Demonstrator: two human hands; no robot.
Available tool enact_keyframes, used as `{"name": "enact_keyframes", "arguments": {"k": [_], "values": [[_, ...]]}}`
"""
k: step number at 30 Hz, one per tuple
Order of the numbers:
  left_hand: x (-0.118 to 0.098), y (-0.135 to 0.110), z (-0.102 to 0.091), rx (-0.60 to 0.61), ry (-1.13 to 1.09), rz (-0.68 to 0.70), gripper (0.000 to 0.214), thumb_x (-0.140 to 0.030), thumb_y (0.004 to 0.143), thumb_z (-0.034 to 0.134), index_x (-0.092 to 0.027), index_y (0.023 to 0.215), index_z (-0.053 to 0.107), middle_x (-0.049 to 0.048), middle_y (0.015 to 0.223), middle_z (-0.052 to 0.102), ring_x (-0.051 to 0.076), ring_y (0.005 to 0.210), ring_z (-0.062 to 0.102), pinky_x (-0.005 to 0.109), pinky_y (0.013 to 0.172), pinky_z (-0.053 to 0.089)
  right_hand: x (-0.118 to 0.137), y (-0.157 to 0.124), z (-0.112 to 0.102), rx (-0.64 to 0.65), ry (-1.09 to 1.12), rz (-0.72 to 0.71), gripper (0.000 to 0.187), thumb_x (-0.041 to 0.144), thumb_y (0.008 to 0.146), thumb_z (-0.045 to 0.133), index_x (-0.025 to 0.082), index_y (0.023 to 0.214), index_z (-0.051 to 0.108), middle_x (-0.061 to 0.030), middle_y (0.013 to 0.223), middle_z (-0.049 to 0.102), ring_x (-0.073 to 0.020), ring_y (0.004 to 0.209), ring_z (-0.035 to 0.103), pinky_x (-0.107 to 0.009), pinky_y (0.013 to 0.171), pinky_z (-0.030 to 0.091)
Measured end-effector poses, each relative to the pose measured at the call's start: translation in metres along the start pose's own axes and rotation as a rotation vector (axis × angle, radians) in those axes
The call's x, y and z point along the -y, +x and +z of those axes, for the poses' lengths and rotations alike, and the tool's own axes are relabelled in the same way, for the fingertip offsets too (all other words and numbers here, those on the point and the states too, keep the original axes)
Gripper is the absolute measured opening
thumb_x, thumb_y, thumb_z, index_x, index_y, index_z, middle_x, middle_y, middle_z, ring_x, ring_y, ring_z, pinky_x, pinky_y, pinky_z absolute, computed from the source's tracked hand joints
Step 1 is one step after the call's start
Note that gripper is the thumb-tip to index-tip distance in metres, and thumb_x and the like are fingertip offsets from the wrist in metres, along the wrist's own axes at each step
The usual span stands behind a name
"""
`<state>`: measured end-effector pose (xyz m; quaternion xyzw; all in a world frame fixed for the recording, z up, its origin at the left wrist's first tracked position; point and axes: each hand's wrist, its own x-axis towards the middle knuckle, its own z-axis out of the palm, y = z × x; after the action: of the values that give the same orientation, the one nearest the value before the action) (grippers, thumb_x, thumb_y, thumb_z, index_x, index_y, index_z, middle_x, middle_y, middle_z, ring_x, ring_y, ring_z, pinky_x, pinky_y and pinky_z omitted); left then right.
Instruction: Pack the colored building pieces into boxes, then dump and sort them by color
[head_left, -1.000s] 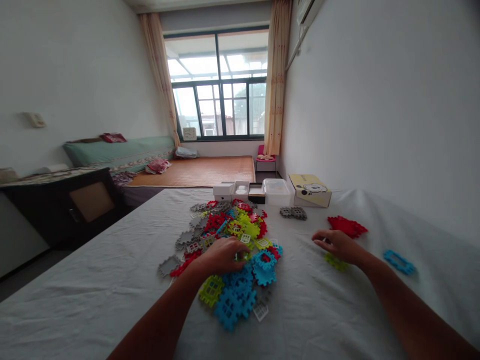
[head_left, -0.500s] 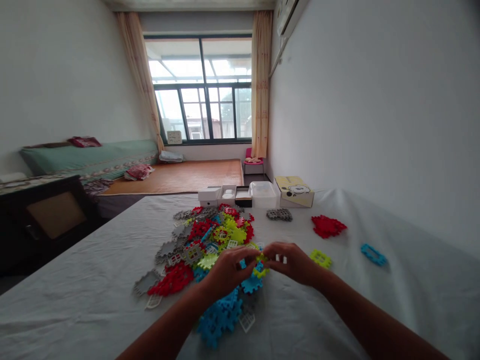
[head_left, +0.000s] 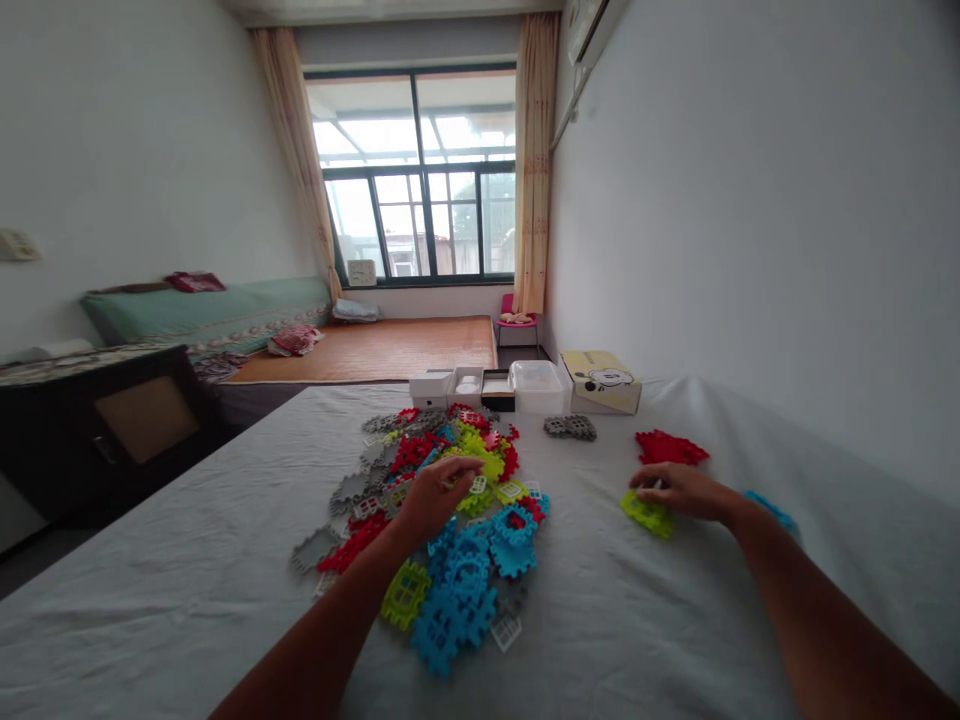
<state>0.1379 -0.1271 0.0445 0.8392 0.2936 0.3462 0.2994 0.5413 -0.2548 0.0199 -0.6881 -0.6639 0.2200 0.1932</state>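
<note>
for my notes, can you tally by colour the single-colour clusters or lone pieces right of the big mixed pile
Grey cluster: 1
Red cluster: 1
Yellow-green cluster, at the right hand: 1
Blue piece or stack, partly hidden: 1
Total: 4
The pieces within each overlap too much to count.

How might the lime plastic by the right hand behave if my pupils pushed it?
The lime plastic would probably slide rather than roll, since it lies flat. Its toothed edge might snag on the wrinkled cloth. It looks thin, so it is likely light, though its actual weight can't be seen.
</note>
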Motion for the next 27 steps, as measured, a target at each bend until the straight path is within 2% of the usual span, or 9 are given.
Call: {"name": "enact_keyframes", "arguments": {"k": [2, 5, 8, 10, 14, 18, 20, 24, 27], "values": [[0.001, -0.002, 0.001, 0.034, 0.047, 0.008, 0.026, -0.030, 0.088, 0.051, -0.017, 0.103, 0.068, 0.0069, 0.099, 0.069, 0.018, 0.089, 0.063, 0.026, 0.072, 0.051, 0.004, 0.005, 0.004, -0.120, -0.062, -0.007, 0.042, 0.051, 0.078, 0.051, 0.019, 0.097, 0.069, -0.0098, 0.096, 0.070, -0.0233, 0.085, 0.063, -0.034, 0.076, 0.048], [-0.006, -0.008, 0.008, 0.202, 0.137, 0.118, 0.028, -0.033, 0.087, 0.054, -0.022, 0.109, 0.066, 0.0061, 0.108, 0.066, 0.019, 0.098, 0.060, 0.029, 0.082, 0.049, 0.018, 0.012, 0.011, -0.259, -0.093, -0.040, 0.042, 0.051, 0.082, 0.047, 0.019, 0.101, 0.067, -0.0098, 0.098, 0.070, -0.0218, 0.082, 0.063, -0.033, 0.076, 0.048], [-0.015, -0.013, 0.017, 0.379, 0.238, 0.250, 0.029, -0.038, 0.084, 0.059, -0.028, 0.111, 0.065, 0.0036, 0.114, 0.063, 0.021, 0.107, 0.056, 0.031, 0.092, 0.044, 0.033, 0.015, 0.020, -0.242, -0.098, -0.115, 0.039, 0.049, 0.083, 0.047, 0.020, 0.099, 0.067, -0.0077, 0.093, 0.071, -0.0190, 0.074, 0.063, -0.031, 0.073, 0.049], [-0.020, -0.015, 0.021, 0.432, 0.294, 0.277, 0.027, -0.041, 0.084, 0.059, -0.028, 0.107, 0.067, 0.0030, 0.115, 0.061, 0.021, 0.107, 0.055, 0.031, 0.093, 0.043, 0.040, 0.016, 0.027, -0.215, -0.113, -0.156, 0.036, 0.048, 0.083, 0.046, 0.021, 0.095, 0.068, -0.0065, 0.091, 0.071, -0.0178, 0.072, 0.062, -0.030, 0.071, 0.048], [-0.021, -0.014, 0.021, 0.448, 0.339, 0.287, 0.025, -0.041, 0.087, 0.055, -0.026, 0.100, 0.068, 0.0033, 0.113, 0.062, 0.021, 0.104, 0.057, 0.029, 0.090, 0.044, 0.049, 0.017, 0.035, -0.184, -0.113, -0.204, 0.034, 0.047, 0.085, 0.045, 0.022, 0.094, 0.068, -0.0056, 0.091, 0.070, -0.0169, 0.070, 0.062, -0.029, 0.069, 0.048], [-0.023, -0.012, 0.021, 0.374, 0.275, 0.241, 0.026, -0.039, 0.091, 0.047, -0.024, 0.101, 0.067, 0.0050, 0.110, 0.064, 0.019, 0.102, 0.057, 0.029, 0.091, 0.044, 0.065, 0.017, 0.038, -0.241, -0.044, -0.222, 0.036, 0.048, 0.086, 0.045, 0.023, 0.097, 0.067, -0.0055, 0.093, 0.070, -0.0155, 0.068, 0.061, -0.028, 0.067, 0.048], [-0.026, -0.011, 0.021, 0.332, 0.193, 0.213, 0.027, -0.038, 0.092, 0.045, -0.022, 0.099, 0.066, 0.0060, 0.108, 0.064, 0.018, 0.101, 0.057, 0.029, 0.091, 0.044, 0.081, 0.014, 0.040, -0.252, 0.031, -0.253, 0.036, 0.049, 0.086, 0.047, 0.023, 0.103, 0.065, -0.0050, 0.094, 0.069, -0.0138, 0.066, 0.060, -0.026, 0.064, 0.049], [-0.033, -0.010, 0.024, 0.337, -0.042, 0.225, 0.030, -0.037, 0.094, 0.041, -0.019, 0.096, 0.064, 0.0073, 0.105, 0.064, 0.017, 0.100, 0.057, 0.029, 0.092, 0.044, 0.124, 0.002, 0.051, -0.145, 0.173, -0.403, 0.044, 0.049, 0.080, 0.060, 0.028, 0.119, 0.059, -0.0035, 0.101, 0.066, -0.0124, 0.070, 0.059, -0.023, 0.061, 0.049], [-0.038, -0.010, 0.026, 0.390, -0.165, 0.224, 0.031, -0.038, 0.094, 0.041, -0.017, 0.095, 0.065, 0.0085, 0.104, 0.063, 0.018, 0.100, 0.057, 0.029, 0.093, 0.044, 0.148, -0.003, 0.058, -0.133, 0.195, -0.533, 0.033, 0.046, 0.083, 0.058, 0.028, 0.109, 0.065, -0.0030, 0.096, 0.068, -0.0137, 0.074, 0.060, -0.025, 0.068, 0.050]]}}
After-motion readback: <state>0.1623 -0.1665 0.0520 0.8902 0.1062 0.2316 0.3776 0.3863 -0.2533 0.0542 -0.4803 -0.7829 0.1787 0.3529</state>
